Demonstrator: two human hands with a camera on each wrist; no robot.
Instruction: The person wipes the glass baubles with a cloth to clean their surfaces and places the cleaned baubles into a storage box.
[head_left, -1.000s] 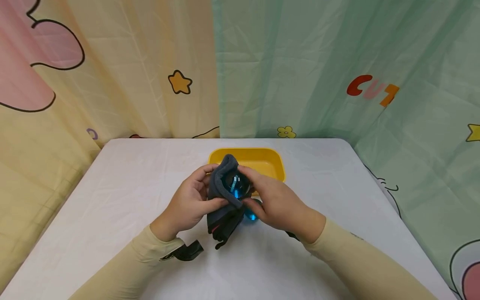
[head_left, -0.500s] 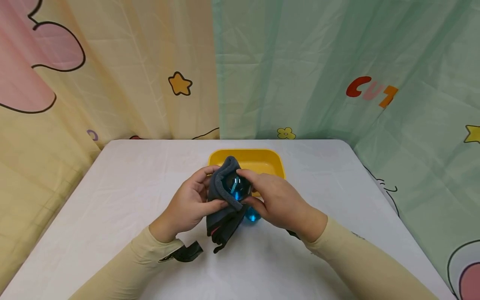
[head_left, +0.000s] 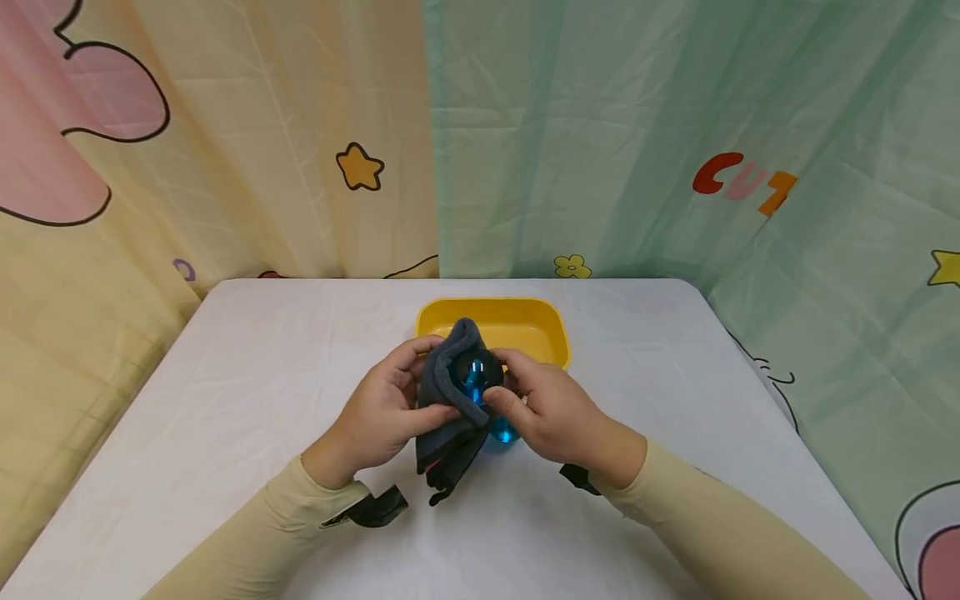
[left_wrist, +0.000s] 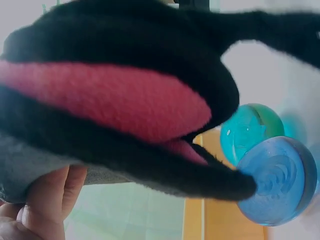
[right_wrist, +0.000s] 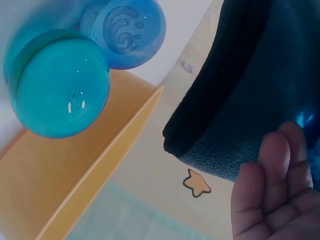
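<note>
A grey and black fleece pouch (head_left: 444, 404) with a pink strip hangs above the white table. My left hand (head_left: 378, 407) grips it from the left, thumb in front, keeping its mouth turned to the right. A clear dark-blue ball (head_left: 477, 371) sits in that mouth. My right hand (head_left: 551, 408) holds the ball, thumb across its front and fingers behind. Beneath, two see-through round pieces rest on the table. The left wrist view shows a blue one (left_wrist: 277, 180) with raised swirls and a teal one (left_wrist: 250, 129); in the head view a blue piece (head_left: 504, 430) peeks out below.
A shallow yellow tray (head_left: 555, 325) stands behind the hands, partly covered by them. Black straps (head_left: 375, 507) stick out at the wrists. Printed curtains (head_left: 585, 150) surround the table's back and sides.
My right thumb has moved up onto the front of the ball, and the fingers have slipped behind it. The pouch and ball have shifted slightly down; my left hand keeps its grip.
</note>
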